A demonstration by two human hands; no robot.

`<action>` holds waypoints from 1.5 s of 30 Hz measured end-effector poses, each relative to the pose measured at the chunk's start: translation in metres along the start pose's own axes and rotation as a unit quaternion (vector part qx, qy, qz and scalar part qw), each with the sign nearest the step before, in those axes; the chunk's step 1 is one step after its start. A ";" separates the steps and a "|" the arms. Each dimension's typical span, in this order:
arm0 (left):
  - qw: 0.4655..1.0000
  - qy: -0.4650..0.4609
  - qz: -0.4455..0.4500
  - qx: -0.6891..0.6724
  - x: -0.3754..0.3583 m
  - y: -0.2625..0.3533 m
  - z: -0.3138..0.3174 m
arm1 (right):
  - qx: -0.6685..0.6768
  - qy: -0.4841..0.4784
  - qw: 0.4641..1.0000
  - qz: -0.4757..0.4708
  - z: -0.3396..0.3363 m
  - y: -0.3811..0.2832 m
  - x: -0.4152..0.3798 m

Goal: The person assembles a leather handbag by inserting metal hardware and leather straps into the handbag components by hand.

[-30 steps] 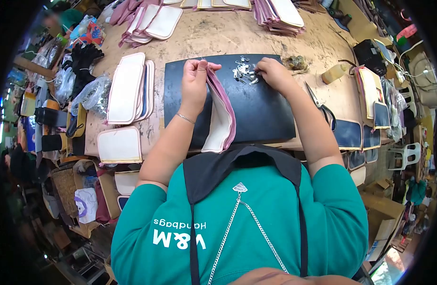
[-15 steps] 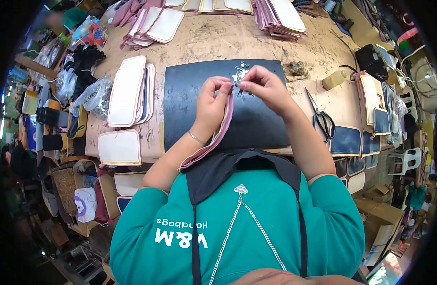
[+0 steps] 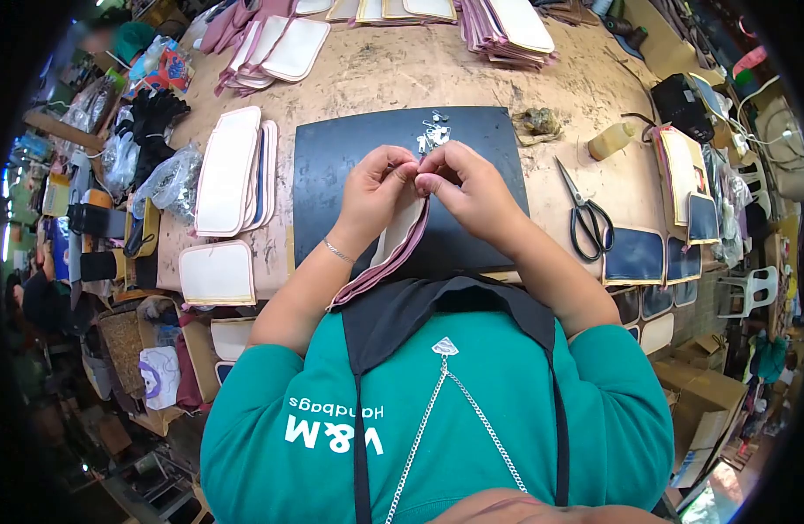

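My left hand (image 3: 377, 192) pinches the top end of a long mauve-and-cream fabric piece (image 3: 402, 237), which hangs down toward the black apron. Thumb and forefinger of my right hand (image 3: 467, 185) are closed at that same end, touching the left fingertips. Whatever small thing sits between the right fingertips is hidden. Just beyond the hands, a little heap of silver metal pieces (image 3: 434, 133), looking like zipper sliders, lies on a black mat (image 3: 332, 166).
Black-handled scissors (image 3: 587, 214) and a yellowish bottle (image 3: 613, 140) lie to the right. Cream panels (image 3: 229, 170) are stacked at left, and mauve-edged panels (image 3: 511, 31) at the back. Dark blue panels (image 3: 633, 255) rest along the near right edge.
My right hand has moved left and down from beside the metal heap, bringing its fingertips against the left ones. The fabric piece has turned, showing more of its cream face.
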State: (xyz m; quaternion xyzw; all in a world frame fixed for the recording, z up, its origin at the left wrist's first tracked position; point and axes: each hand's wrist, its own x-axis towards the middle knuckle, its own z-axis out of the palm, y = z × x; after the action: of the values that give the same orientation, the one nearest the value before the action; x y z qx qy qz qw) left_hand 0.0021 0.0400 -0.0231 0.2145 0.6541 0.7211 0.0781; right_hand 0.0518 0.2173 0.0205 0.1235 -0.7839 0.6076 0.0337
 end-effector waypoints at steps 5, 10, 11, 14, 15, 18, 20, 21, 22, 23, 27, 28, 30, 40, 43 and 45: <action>0.993 0.000 0.058 0.105 -0.002 0.005 0.002 | 0.171 0.041 0.982 0.067 0.003 0.008 -0.001; 0.980 0.027 0.131 0.147 -0.001 0.012 0.006 | 0.134 0.077 0.987 0.048 0.004 0.008 0.001; 0.974 0.032 0.148 0.168 -0.001 0.013 0.005 | 0.140 0.079 0.986 0.052 0.005 0.009 0.001; 0.968 0.032 0.149 0.200 -0.001 0.015 0.001 | 0.160 0.084 0.982 0.061 0.007 0.010 0.004; 0.968 0.031 0.142 0.204 0.000 0.016 0.001 | 0.165 0.089 0.980 0.063 0.007 0.011 0.005; 0.992 0.046 0.056 0.102 -0.002 0.018 0.005 | 0.201 0.095 0.973 0.065 0.008 0.016 0.007; 0.995 0.040 0.060 0.076 -0.001 0.015 0.004 | 0.204 0.092 0.973 0.064 0.008 0.017 0.007; 0.995 0.037 0.062 0.063 0.000 0.013 0.004 | 0.191 0.089 0.976 0.063 0.008 0.016 0.007; 0.996 0.035 0.067 0.046 0.000 0.011 0.004 | 0.178 0.085 0.978 0.062 0.008 0.015 0.007; 0.996 0.032 0.072 0.030 0.001 0.009 0.003 | 0.165 0.086 0.981 0.062 0.007 0.015 0.008; 0.997 0.021 0.079 0.000 0.007 0.010 0.001 | 0.155 0.085 0.982 0.066 0.006 0.017 0.010; 0.997 0.021 0.075 0.008 0.007 0.009 0.000 | 0.162 0.084 0.981 0.068 0.005 0.018 0.010; 0.997 0.019 0.068 0.024 0.007 0.007 -0.002 | 0.169 0.080 0.980 0.066 0.006 0.021 0.012; 0.990 -0.002 0.090 0.104 0.011 0.015 -0.008 | 0.079 0.092 0.991 0.054 0.006 0.015 0.016; 0.994 0.002 0.066 0.091 0.011 0.014 -0.009 | 0.058 0.086 0.992 0.076 0.007 0.007 0.017; 0.997 0.006 0.036 0.068 0.012 0.010 -0.011 | 0.067 0.089 0.992 0.066 0.007 0.008 0.016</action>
State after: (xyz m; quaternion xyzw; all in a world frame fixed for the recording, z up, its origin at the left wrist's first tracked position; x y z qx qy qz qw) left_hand -0.0109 0.0336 -0.0111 0.2382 0.6939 0.6787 0.0330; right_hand 0.0347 0.2095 0.0145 0.0187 -0.7415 0.6685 0.0548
